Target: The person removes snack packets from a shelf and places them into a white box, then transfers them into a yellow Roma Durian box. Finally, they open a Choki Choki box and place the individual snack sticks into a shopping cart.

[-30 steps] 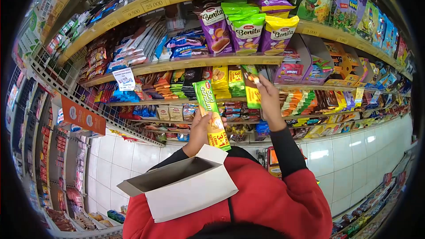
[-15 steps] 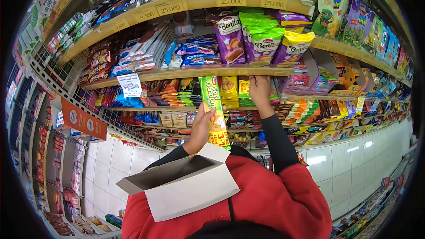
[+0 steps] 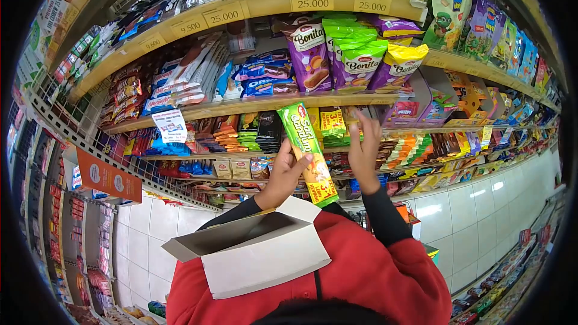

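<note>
My left hand (image 3: 281,176) is closed around a long green and yellow biscuit pack (image 3: 305,144), its thumb lying across the front. The pack leans with its top toward the shelf. Just to its right, my right hand (image 3: 365,151) is raised with fingers stretched out and slightly blurred, holding nothing. Behind that hand, yellow biscuit packs (image 3: 332,121) stand on the shelf. An open white cardboard box (image 3: 265,265) rests against my chest, below the left hand; the part of its inside that shows looks dark and bare.
Purple and green snack bags (image 3: 360,63) fill the shelf above, beside blue biscuit packs (image 3: 269,72). A price rail (image 3: 259,5) runs over them. An orange display box (image 3: 107,174) juts out at left. White floor tiles (image 3: 448,219) show at right.
My right hand has drawn back from the shelf toward me, its fingers now clear of the packs. The biscuit pack in my left hand has tilted, its lower end swinging right.
</note>
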The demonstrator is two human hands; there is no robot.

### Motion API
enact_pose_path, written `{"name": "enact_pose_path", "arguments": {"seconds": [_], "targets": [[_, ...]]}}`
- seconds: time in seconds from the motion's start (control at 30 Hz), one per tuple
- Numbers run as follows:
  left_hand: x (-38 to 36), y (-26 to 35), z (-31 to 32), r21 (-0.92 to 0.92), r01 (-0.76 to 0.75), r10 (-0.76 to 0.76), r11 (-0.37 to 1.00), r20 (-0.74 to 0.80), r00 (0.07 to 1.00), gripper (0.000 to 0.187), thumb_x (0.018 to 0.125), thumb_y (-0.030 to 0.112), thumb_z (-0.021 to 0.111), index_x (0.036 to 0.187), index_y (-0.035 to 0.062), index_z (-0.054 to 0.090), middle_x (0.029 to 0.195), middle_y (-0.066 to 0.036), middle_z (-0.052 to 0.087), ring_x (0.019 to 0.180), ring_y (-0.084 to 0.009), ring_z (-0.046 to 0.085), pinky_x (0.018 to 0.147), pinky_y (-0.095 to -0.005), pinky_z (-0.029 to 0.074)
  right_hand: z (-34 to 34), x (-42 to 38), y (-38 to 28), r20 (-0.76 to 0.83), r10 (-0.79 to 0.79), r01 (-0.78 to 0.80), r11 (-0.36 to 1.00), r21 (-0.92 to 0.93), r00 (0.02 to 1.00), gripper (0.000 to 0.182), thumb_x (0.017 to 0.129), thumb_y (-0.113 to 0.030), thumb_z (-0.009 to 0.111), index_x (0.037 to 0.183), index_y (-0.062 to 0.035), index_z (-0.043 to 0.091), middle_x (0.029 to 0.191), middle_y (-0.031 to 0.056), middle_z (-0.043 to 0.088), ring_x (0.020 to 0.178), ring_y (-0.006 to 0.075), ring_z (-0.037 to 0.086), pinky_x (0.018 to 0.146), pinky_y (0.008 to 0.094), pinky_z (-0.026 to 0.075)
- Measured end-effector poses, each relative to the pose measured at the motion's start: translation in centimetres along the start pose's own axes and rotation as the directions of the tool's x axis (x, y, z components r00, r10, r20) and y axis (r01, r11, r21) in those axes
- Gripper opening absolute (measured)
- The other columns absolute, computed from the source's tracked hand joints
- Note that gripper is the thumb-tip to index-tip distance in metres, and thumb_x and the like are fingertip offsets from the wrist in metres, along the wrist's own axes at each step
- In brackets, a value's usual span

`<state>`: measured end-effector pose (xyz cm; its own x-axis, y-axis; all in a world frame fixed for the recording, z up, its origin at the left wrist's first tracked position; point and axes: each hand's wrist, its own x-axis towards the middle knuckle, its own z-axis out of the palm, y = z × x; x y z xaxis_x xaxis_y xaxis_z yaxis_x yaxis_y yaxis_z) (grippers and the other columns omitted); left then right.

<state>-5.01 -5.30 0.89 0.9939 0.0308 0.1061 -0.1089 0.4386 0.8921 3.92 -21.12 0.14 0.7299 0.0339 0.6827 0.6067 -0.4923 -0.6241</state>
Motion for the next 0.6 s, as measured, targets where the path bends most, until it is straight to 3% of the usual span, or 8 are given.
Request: {"name": "enact_pose_path", "arguments": {"seconds": [0.1, 0.2, 0.27, 0.33, 0.43, 0.47, 0.53, 0.6], "targets": [[0.1, -0.6, 0.0, 0.078, -0.061, 0.058, 0.995, 0.046, 0.997, 0.042, 0.082, 0.002, 0.059, 0.119, 0.0034, 0.039, 0.109, -0.006, 0.054, 0.100, -0.0139, 0.053, 0.087, -0.0289, 0.044, -3.2, -4.3, -2.0, 0.313, 0.026, -0.142, 0.925, 0.353, 0.949, 0.027, 0.086, -0.009, 0.050, 0.111, 0.0004, 0.050, 0.096, 0.0063, 0.043, 0.087, 0.0121, 0.047, 0.069, 0.0225, 0.040], [0.0, -1.0, 0.1, 0.191, -0.009, -0.027, 0.982, 0.188, 0.982, 0.042, 0.080, 0.001, 0.061, 0.118, 0.0029, 0.041, 0.108, -0.007, 0.054, 0.099, -0.0137, 0.053, 0.086, -0.0290, 0.044, -3.9, -7.9, -1.2, 0.547, 0.023, -0.383, 0.739, 0.554, 0.837, 0.022, 0.084, -0.005, 0.051, 0.105, 0.0018, 0.052, 0.090, 0.0074, 0.048, 0.081, 0.0154, 0.049, 0.069, 0.0259, 0.041], [0.1, -1.3, 0.4, 0.237, 0.020, -0.076, 0.971, 0.231, 0.970, 0.043, 0.079, 0.001, 0.063, 0.116, 0.0031, 0.043, 0.108, -0.008, 0.053, 0.100, -0.0132, 0.051, 0.084, -0.0273, 0.045, -4.8, -9.5, 0.7, 0.519, 0.077, -0.390, 0.754, 0.528, 0.851, 0.021, 0.084, -0.004, 0.050, 0.104, 0.0025, 0.052, 0.089, 0.0077, 0.050, 0.082, 0.0158, 0.050, 0.071, 0.0258, 0.041], [0.2, -1.5, 0.8, 0.164, -0.070, 0.049, 0.984, 0.128, 0.990, 0.041, 0.078, 0.002, 0.063, 0.115, 0.0035, 0.045, 0.108, -0.007, 0.051, 0.100, -0.0132, 0.048, 0.082, -0.0256, 0.045, -6.6, -10.1, 2.4, 0.486, 0.126, -0.395, 0.767, 0.505, 0.865, 0.019, 0.084, -0.003, 0.049, 0.102, 0.0033, 0.053, 0.089, 0.0080, 0.051, 0.083, 0.0163, 0.051, 0.073, 0.0257, 0.041], [1.5, -2.0, -1.0, 0.383, -0.187, 0.211, 0.904, -0.021, 0.977, 0.042, 0.079, 0.005, 0.060, 0.117, 0.0038, 0.044, 0.110, -0.007, 0.047, 0.100, -0.0143, 0.045, 0.082, -0.0253, 0.042, -9.1, -10.1, 4.5, 0.441, 0.236, -0.421, 0.821, 0.387, 0.866, 0.021, 0.088, -0.001, 0.043, 0.107, 0.0042, 0.049, 0.098, 0.0076, 0.050, 0.092, 0.0124, 0.052, 0.082, 0.0249, 0.041], [1.9, -2.0, -1.5, 0.461, -0.261, 0.341, 0.848, -0.099, 0.935, 0.042, 0.079, 0.006, 0.060, 0.118, 0.0039, 0.044, 0.112, -0.006, 0.046, 0.100, -0.0145, 0.045, 0.082, -0.0255, 0.041, -9.8, -9.5, 4.6, 0.394, 0.271, -0.393, 0.879, 0.271, 0.878, 0.023, 0.087, -0.001, 0.043, 0.109, 0.0044, 0.049, 0.099, 0.0099, 0.052, 0.093, 0.0152, 0.053, 0.082, 0.0264, 0.042], [2.2, -2.1, -2.1, 0.528, -0.239, 0.345, 0.815, -0.110, 0.932, 0.044, 0.080, 0.006, 0.057, 0.121, 0.0041, 0.042, 0.118, -0.008, 0.043, 0.107, -0.0158, 0.043, 0.085, -0.0267, 0.039, -10.0, -7.9, 3.9, 0.339, 0.302, -0.368, 0.918, 0.148, 0.891, 0.025, 0.087, -0.001, 0.044, 0.111, 0.0046, 0.049, 0.100, 0.0122, 0.054, 0.094, 0.0181, 0.055, 0.082, 0.0280, 0.042], [2.7, -2.1, -2.3, 0.511, -0.244, 0.345, 0.824, -0.111, 0.932, 0.044, 0.082, 0.005, 0.053, 0.124, 0.0039, 0.040, 0.122, -0.010, 0.042, 0.114, -0.0171, 0.040, 0.090, -0.0286, 0.035, -9.2, -5.4, 2.8, 0.175, 0.175, -0.175, 0.984, -0.012, 0.969, 0.033, 0.081, 0.003, 0.044, 0.113, 0.0048, 0.048, 0.100, 0.0221, 0.055, 0.092, 0.0330, 0.055, 0.081, 0.0348, 0.043]]}}
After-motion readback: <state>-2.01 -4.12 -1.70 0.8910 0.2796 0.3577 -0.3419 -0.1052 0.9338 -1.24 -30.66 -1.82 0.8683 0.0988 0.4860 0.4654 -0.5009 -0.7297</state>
